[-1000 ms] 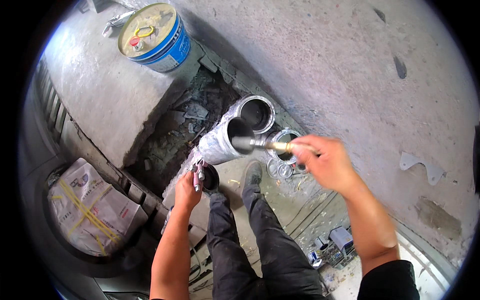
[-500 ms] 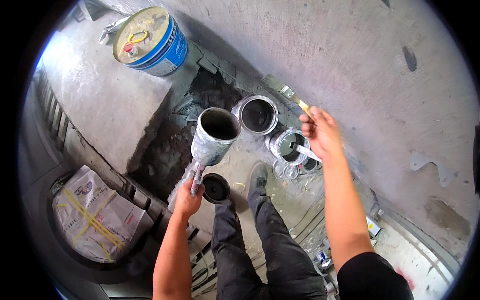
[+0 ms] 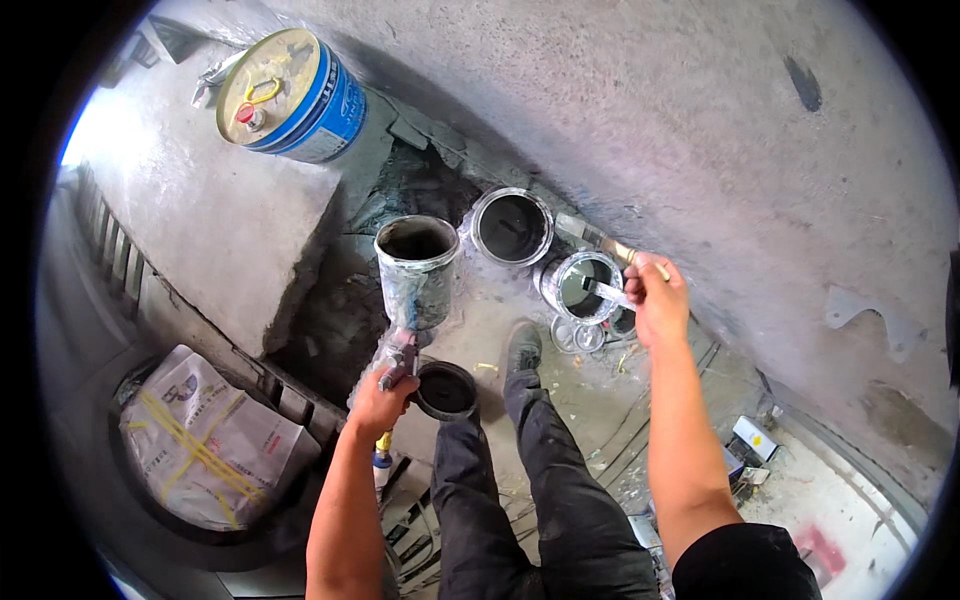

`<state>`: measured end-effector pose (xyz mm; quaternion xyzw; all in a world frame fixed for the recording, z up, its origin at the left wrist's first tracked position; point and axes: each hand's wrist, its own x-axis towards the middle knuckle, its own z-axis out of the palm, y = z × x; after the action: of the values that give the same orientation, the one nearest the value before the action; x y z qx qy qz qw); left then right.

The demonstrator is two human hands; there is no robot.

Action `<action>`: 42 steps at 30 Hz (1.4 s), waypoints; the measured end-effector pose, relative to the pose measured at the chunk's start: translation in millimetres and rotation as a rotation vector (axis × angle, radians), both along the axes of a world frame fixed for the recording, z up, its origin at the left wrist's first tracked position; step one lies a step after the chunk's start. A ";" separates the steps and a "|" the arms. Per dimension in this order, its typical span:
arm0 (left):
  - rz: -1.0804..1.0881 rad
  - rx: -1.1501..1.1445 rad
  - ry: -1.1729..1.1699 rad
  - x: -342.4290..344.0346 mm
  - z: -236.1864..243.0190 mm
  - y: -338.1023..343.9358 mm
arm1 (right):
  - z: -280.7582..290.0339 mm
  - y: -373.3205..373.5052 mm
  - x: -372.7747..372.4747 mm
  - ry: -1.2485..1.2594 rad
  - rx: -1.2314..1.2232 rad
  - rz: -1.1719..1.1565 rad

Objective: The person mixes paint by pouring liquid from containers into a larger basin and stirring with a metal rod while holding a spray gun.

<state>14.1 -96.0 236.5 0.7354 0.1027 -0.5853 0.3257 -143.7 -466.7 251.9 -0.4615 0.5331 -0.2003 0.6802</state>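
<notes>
My left hand (image 3: pixel 385 398) is closed around a paint-spattered spray gun (image 3: pixel 398 355). Its wide cup (image 3: pixel 420 285) stands above the hand, open at the top and dark inside. A yellow-and-blue fitting (image 3: pixel 383 450) shows below the grip. In my closed right hand (image 3: pixel 655 290) is a paintbrush (image 3: pixel 597 238), its bristles pointing left above a can. Grey liquid fills part of that can (image 3: pixel 582 290), and a flat pale stick (image 3: pixel 612 294) leans out of it towards my fingers; whether they touch it is hard to tell. Left of the brush stands a larger can (image 3: pixel 512 227) with dark contents.
A round black lid-like piece (image 3: pixel 446 390) lies by my left foot. Clear cups (image 3: pixel 577 335) sit below the smaller can. A blue drum (image 3: pixel 310 105) stands on the concrete ledge at far left, a paper-wrapped bundle (image 3: pixel 205 440) at left. A concrete wall (image 3: pixel 720 130) rises at right.
My right hand has moved down and slightly right with the paintbrush, from beside the wall to above the smaller can. The spray gun's cup has shifted slightly left and stands more upright.
</notes>
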 end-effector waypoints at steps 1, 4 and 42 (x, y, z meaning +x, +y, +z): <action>0.009 0.009 0.064 1.8 5.1 -6.2 | 0.9 -9.4 -0.1 -0.096 0.047 -0.001; 0.024 -0.058 0.076 -3.3 3.4 -9.3 | -17.8 -18.7 -7.3 0.423 -0.594 0.216; 0.069 -0.019 0.159 -23.6 28.2 -33.9 | 76.2 58.8 69.9 -0.332 -0.294 0.231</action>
<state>-9.6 -129.9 264.7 0.6794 0.1479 -0.6311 0.3437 -73.8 -407.9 328.2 -0.5741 0.3231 -0.2697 0.7023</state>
